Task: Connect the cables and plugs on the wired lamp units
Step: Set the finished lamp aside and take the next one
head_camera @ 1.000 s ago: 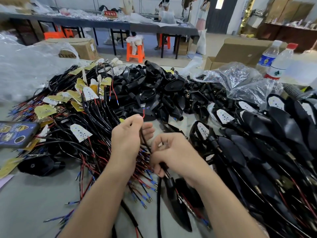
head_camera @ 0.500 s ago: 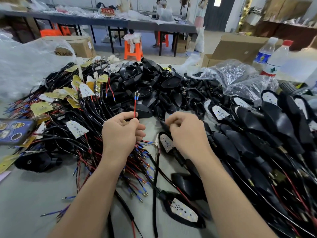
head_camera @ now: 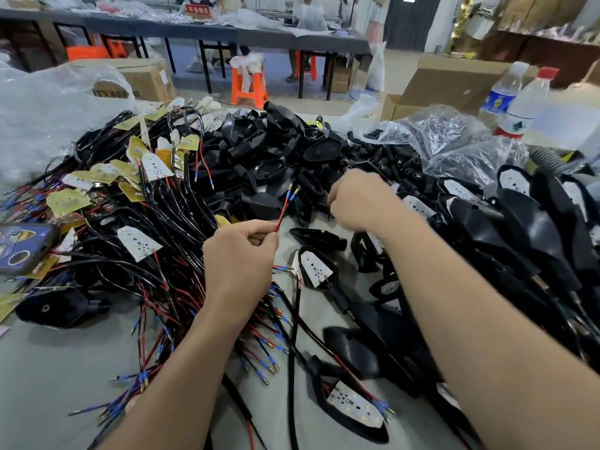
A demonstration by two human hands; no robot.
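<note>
Red lead pair (head_camera: 283, 209) pinched between thumb and forefinger of left hand (head_camera: 240, 258), metal tips aimed far and right, over mid-table (head_camera: 48, 368); since half a second ago, right hand (head_camera: 358, 203) gone farther right into black housings (head_camera: 259, 157); fingers curled, hold blurred, cannot tell; likely fetching the mating part; joint not yet made.

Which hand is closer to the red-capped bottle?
Right. The right hand is below and left of the red-capped bottle; the left hand, pinching wires, is farther left and lower.

right hand (head_camera: 358, 203) reached to housings (head_camera: 259, 164)
</note>
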